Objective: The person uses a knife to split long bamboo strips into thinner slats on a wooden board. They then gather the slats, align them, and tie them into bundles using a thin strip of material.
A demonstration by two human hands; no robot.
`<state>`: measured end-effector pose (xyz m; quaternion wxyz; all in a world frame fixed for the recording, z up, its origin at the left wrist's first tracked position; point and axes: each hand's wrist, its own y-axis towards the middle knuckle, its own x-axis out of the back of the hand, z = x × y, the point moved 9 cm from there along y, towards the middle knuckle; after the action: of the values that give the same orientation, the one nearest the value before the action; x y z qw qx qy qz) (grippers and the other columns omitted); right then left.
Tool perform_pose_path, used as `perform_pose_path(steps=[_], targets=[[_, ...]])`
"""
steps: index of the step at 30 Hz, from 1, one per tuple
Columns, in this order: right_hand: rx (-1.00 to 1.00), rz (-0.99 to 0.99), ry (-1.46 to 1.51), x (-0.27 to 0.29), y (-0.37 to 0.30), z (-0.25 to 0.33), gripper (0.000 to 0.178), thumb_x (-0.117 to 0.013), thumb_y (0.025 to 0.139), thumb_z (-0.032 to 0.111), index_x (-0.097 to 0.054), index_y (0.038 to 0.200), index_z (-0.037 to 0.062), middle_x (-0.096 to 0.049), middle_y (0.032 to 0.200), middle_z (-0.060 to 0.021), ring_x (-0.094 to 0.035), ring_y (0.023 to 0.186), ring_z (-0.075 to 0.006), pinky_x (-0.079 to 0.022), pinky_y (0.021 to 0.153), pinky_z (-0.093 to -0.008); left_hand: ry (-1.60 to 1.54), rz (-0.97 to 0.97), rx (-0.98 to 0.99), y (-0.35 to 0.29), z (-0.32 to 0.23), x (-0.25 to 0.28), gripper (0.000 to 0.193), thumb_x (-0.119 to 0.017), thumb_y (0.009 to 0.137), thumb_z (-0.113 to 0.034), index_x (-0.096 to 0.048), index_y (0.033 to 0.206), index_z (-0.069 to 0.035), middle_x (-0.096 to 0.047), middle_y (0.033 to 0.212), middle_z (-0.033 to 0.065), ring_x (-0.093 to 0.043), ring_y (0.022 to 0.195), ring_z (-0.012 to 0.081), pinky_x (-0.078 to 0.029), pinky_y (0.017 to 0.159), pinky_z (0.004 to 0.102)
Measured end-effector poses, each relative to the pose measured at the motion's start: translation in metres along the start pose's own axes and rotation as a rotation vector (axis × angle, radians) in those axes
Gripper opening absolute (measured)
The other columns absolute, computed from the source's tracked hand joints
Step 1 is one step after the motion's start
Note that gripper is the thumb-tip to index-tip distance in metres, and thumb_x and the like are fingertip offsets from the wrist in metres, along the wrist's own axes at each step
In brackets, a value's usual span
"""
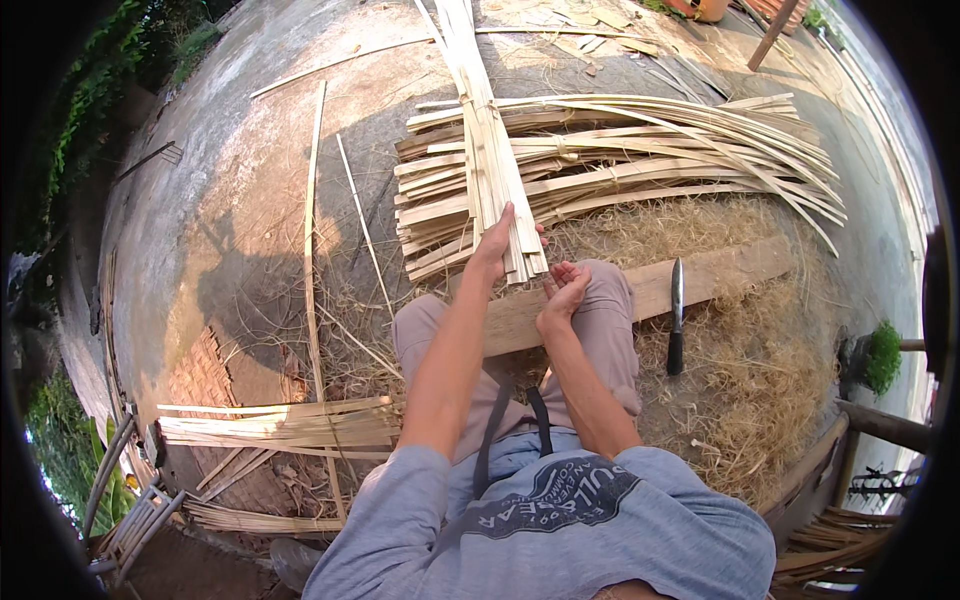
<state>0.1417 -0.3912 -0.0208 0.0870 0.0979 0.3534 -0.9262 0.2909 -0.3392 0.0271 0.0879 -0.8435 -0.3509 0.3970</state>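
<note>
A long bundle of pale bamboo strips [492, 160] stretches away from me, its near ends above my lap. My left hand [492, 248] is closed round it close to those ends, the thumb lying along the top. Just right of the ends is my right hand [566, 290], palm turned up and fingers curled in; what they hold, if anything, is too small to make out. Under the held bundle lie several tied bundles of strips [620, 150] on the ground. A wooden plank [710, 272] runs beneath my hands and out to the right.
A knife with a black handle [676, 320] lies across the plank's right part, blade pointing away. Fine shavings [750, 400] cover the ground at right. More strips [280, 424] lie at left, beside a long single strip [312, 230] and a woven mat piece [203, 375].
</note>
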Motion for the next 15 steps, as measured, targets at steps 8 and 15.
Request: perform_pose_path(steps=[8, 15], targets=[[-0.013, 0.256, 0.277, -0.079, 0.018, 0.009, 0.065, -0.029, 0.099, 0.055, -0.063, 0.101, -0.0012, -0.066, 0.091, -0.0114, -0.064, 0.083, -0.0237, -0.053, 0.081, -0.0414, -0.005, -0.219, 0.03, 0.008, -0.003, 0.01, 0.05, -0.054, 0.104, -0.047, -0.064, 0.105, 0.002, -0.069, 0.082, 0.011, -0.068, 0.067, 0.0207, -0.061, 0.061, 0.0359], [-0.124, 0.4, -0.141, -0.07, -0.003, -0.019, 0.053, -0.04, 0.102, 0.047, -0.055, 0.124, 0.0016, -0.063, 0.119, -0.0129, -0.064, 0.109, -0.0308, -0.051, 0.097, -0.0512, 0.665, -0.823, -0.454, -0.054, -0.015, 0.052, 0.067, -0.067, 0.093, -0.042, -0.052, 0.139, 0.004, -0.065, 0.126, 0.0282, -0.065, 0.118, 0.0341, -0.052, 0.098, 0.0427]])
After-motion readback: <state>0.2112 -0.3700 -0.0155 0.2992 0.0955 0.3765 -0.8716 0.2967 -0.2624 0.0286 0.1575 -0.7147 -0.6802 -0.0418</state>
